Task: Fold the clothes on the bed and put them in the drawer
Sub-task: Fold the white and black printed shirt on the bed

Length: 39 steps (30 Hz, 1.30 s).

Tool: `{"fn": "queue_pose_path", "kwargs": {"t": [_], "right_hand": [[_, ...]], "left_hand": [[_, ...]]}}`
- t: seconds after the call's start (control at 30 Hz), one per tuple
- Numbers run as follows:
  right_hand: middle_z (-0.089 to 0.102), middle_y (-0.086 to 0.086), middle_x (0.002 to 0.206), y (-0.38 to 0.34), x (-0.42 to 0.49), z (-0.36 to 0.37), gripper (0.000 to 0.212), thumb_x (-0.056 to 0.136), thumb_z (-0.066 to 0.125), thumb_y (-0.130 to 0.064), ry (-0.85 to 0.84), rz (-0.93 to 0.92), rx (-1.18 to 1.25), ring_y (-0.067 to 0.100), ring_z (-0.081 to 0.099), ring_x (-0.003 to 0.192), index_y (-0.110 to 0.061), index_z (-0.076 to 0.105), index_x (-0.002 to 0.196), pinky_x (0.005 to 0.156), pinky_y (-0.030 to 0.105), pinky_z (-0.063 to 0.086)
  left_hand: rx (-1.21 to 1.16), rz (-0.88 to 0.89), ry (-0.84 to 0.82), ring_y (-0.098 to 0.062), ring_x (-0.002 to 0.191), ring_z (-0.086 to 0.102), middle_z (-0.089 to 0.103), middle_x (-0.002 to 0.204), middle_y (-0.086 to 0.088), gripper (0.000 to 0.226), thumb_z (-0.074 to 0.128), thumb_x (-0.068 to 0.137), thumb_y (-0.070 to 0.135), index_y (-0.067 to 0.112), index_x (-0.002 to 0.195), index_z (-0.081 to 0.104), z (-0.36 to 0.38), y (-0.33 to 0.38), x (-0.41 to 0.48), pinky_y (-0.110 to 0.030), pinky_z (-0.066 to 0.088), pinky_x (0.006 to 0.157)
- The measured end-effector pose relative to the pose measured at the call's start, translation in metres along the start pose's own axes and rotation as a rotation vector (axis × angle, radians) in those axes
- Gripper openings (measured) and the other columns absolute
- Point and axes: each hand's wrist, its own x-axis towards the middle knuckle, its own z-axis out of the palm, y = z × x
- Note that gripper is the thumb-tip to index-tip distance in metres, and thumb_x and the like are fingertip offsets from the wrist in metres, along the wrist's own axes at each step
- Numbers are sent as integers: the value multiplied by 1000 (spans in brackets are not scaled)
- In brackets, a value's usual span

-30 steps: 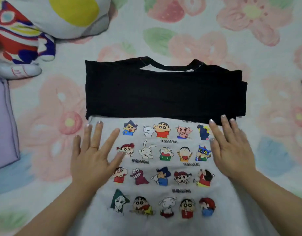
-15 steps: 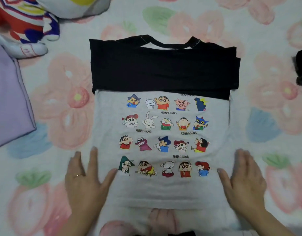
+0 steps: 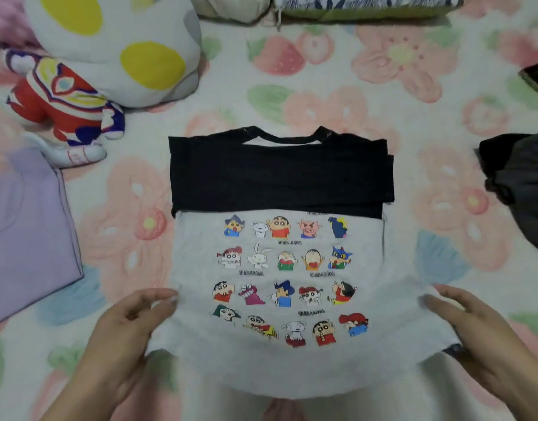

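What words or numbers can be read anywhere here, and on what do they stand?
Small dark captions under the cartoon figures on the grey-and-black cotton T-shirt: too blurred to read.
Red marks on the white foot of the red-white-blue plush toy: too blurred to read.
No other text shows.

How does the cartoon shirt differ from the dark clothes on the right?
The shirt is grey with cartoon prints and a black top; the dark clothes are plain. The shirt lies spread out; the dark clothes are crumpled. The left hand and right hand grip the shirt's lower sides; nothing touches the dark clothes. Both lie on the bed.
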Motion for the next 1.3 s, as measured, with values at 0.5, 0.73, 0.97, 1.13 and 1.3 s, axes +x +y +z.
{"fn": "queue_pose_path", "kwargs": {"t": [0.5, 0.73, 0.97, 1.13, 1.3], "right_hand": [[48, 8, 98, -143, 140, 124, 38, 83, 53, -26, 292, -274, -271, 28, 50, 85, -17, 39, 117, 72, 33, 41], [48, 14, 129, -76, 165, 104, 57, 79, 64, -37, 492, -304, -384, 34, 45, 117, -15, 40, 125, 95, 43, 36], [61, 8, 97, -75, 161, 73, 15, 84, 65, -16, 97, -313, -145, 17, 57, 71, -18, 51, 79, 62, 28, 45], [65, 16, 93, -82, 131, 47, 14, 82, 65, -5, 98, -313, -173, 26, 64, 70, -14, 55, 81, 66, 34, 54], [72, 9, 69, -18, 60, -13, 8, 79, 68, -1, 4, -180, -367, 17, 65, 54, -6, 62, 81, 49, 18, 49]], "left_hand": [[494, 201, 284, -35, 126, 39, 39, 141, -21, 60, 53, 87, 47, 20, 138, 36, 106, 111, 178, -47, 33, 105], [542, 270, 559, -36, 107, 50, 57, 111, -19, 49, 67, 81, 34, 4, 116, 50, 74, 27, 161, -40, 39, 85], [314, 270, 285, -18, 78, 56, 59, 92, -2, 28, 70, 80, 26, 13, 100, 54, 53, 16, 159, -30, 40, 69], [218, 286, 184, -22, 60, 53, 63, 69, -9, 14, 66, 83, 27, 23, 71, 60, 27, 32, 133, -33, 43, 60], [468, 179, 197, -18, 49, 61, 67, 55, -4, 38, 66, 58, 59, 25, 75, 64, -24, -29, 52, -22, 40, 36]]}}
